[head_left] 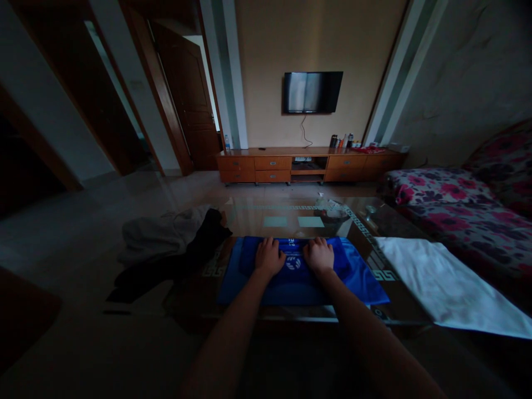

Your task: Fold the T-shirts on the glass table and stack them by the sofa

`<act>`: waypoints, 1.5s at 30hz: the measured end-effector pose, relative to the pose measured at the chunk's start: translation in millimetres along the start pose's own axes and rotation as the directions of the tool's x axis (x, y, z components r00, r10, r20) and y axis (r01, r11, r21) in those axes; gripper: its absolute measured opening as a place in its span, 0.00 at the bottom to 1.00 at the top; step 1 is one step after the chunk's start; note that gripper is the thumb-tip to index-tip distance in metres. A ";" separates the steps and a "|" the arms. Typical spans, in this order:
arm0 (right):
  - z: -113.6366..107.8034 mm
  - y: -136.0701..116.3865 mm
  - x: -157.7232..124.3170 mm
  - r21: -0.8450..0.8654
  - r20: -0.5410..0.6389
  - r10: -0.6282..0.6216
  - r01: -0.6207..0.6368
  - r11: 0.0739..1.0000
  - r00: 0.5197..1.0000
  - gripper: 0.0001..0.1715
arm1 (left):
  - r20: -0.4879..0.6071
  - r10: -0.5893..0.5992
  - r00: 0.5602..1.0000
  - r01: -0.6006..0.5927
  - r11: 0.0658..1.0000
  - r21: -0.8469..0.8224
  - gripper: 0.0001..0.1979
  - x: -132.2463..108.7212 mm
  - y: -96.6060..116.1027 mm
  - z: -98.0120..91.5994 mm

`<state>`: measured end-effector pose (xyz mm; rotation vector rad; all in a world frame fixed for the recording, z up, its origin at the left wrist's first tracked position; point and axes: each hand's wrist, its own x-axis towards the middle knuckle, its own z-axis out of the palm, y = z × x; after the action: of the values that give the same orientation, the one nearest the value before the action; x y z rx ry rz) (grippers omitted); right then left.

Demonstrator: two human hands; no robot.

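Observation:
A shiny blue cloth [293, 285] with a white round logo and white lettering lies on the glass-topped coffee table [249, 207]. Its far part is folded or rolled into a thicker band. On the left of the logo my left hand [269, 257] is closed on this band, its fingers curled over the top. My right hand [320, 257] grips the same band to the right of the logo, also with bent fingers. Both palms face down, and the fingertips are partly hidden. The cloth's near edge lies flat, and its right corner spreads out loosely.
Grey and black clothing [166, 244] is heaped at the table's left end. White fabric [444, 277] drapes over the right side, by a flowered sofa [449, 191]. A small glass [369, 210] stands at the far right. Beyond are a wooden cabinet [272, 163] and a television [313, 92].

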<state>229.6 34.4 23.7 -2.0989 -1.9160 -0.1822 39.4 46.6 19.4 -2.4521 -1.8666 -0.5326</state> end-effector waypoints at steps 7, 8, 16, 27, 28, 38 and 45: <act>7.0 4.5 3.0 0.063 0.085 -0.012 0.007 0.998 0.996 0.28 | 0.013 0.024 1.000 -0.024 1.000 -0.019 0.24 1.2 -4.3 8.4; 10.1 6.4 4.4 0.070 0.118 -0.016 0.007 0.998 0.993 0.31 | 0.018 0.024 1.000 -0.024 1.000 -0.018 0.26 1.2 -5.6 10.3; 20.6 -6.3 13.4 0.060 0.201 -0.047 0.035 0.998 0.979 0.39 | 0.019 0.049 0.999 -0.050 0.998 0.026 0.29 11.2 1.4 12.1; 28.0 -29.0 12.7 0.178 0.321 -0.252 0.203 0.963 0.913 0.39 | 0.178 0.066 0.982 -0.063 0.998 -0.020 0.31 15.1 -6.6 24.5; 27.4 -25.4 13.9 0.169 0.322 -0.237 0.191 0.967 0.917 0.41 | 0.179 0.057 0.982 -0.054 0.998 -0.017 0.32 14.8 -10.0 22.8; 24.6 71.1 23.7 0.008 0.287 -0.036 0.035 0.999 0.957 0.46 | 0.224 -0.076 0.972 0.056 0.994 0.092 0.35 9.4 -68.1 -5.3; 30.2 105.8 22.2 -0.030 0.241 -0.016 0.025 0.999 0.970 0.51 | 0.192 -0.088 0.977 0.064 0.990 0.125 0.40 -1.1 -106.4 -9.5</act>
<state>333.5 57.0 -12.3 -2.2111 -2.0833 0.0401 -63.2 74.1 7.6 -2.4433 -2.0049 -0.1782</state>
